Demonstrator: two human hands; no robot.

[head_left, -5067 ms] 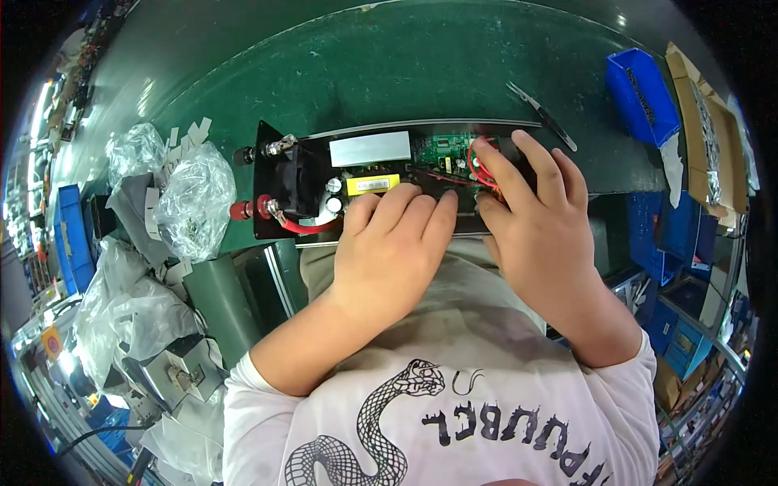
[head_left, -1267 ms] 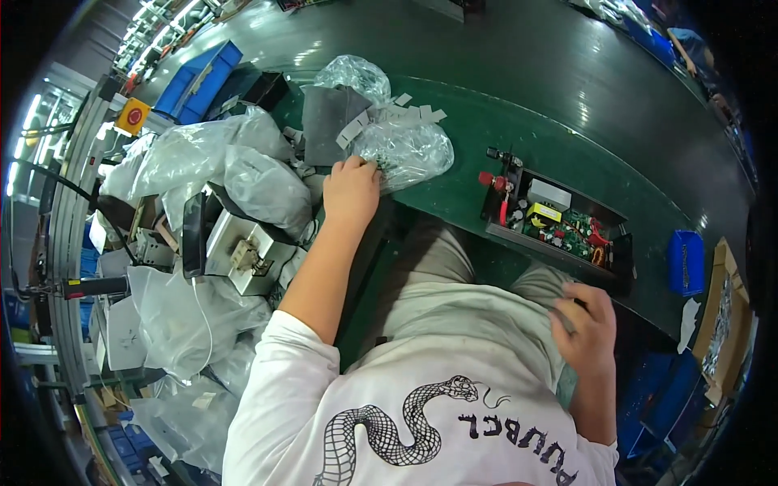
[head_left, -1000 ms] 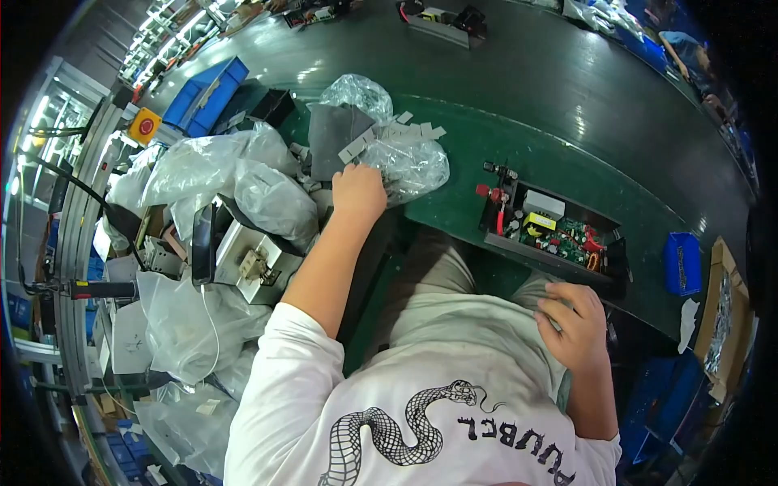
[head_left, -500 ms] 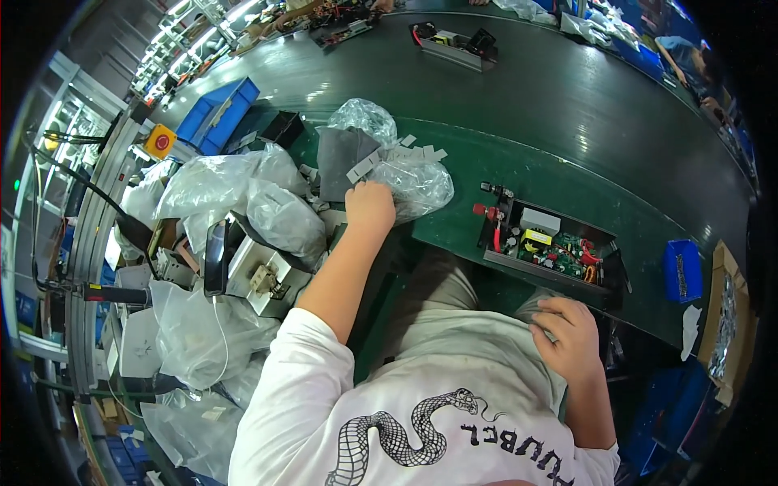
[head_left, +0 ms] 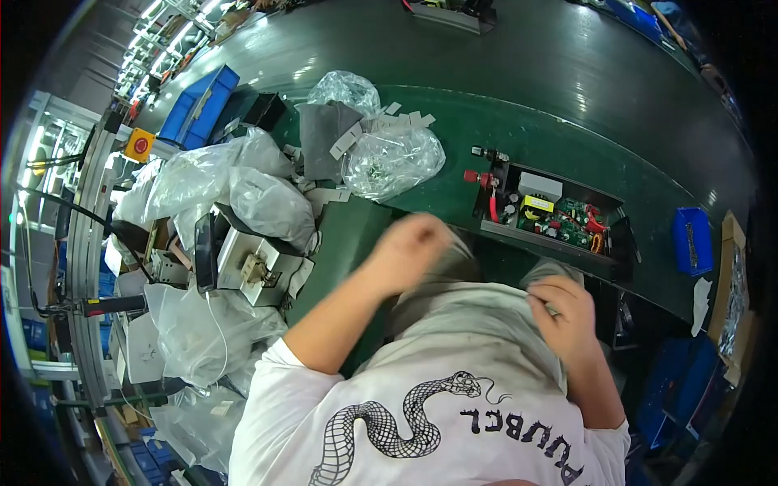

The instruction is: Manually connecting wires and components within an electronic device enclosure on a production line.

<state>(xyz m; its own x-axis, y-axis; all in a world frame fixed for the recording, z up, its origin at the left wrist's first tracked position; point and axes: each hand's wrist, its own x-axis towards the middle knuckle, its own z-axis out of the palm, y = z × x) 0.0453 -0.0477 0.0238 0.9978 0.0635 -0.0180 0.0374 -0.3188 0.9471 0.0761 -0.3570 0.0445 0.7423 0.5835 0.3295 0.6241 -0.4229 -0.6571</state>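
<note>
My left hand is over the near bench edge, in front of my lap, blurred by motion. Its fingers look curled in, and what they hold, if anything, is hidden. Resting low by my right thigh, my right hand has loosely bent fingers, with a gap between thumb and forefinger and nothing visible in it. Beyond it on the green bench lies an open black metal case with a circuit board, a yellow-wrapped transformer and red and black terminals. A clear plastic bag of small parts lies ahead of my left hand, beside a grey sheet.
At the left are filled plastic bags, a white fixture, a phone and a red stop button. A blue bin stands at the far left, a small blue tray at the right. Another metal case lies on the dark belt.
My left hand has left the small white pieces by the clear bag and come back rightward, nearer my body. My right hand has barely moved. The view has shifted slightly.
</note>
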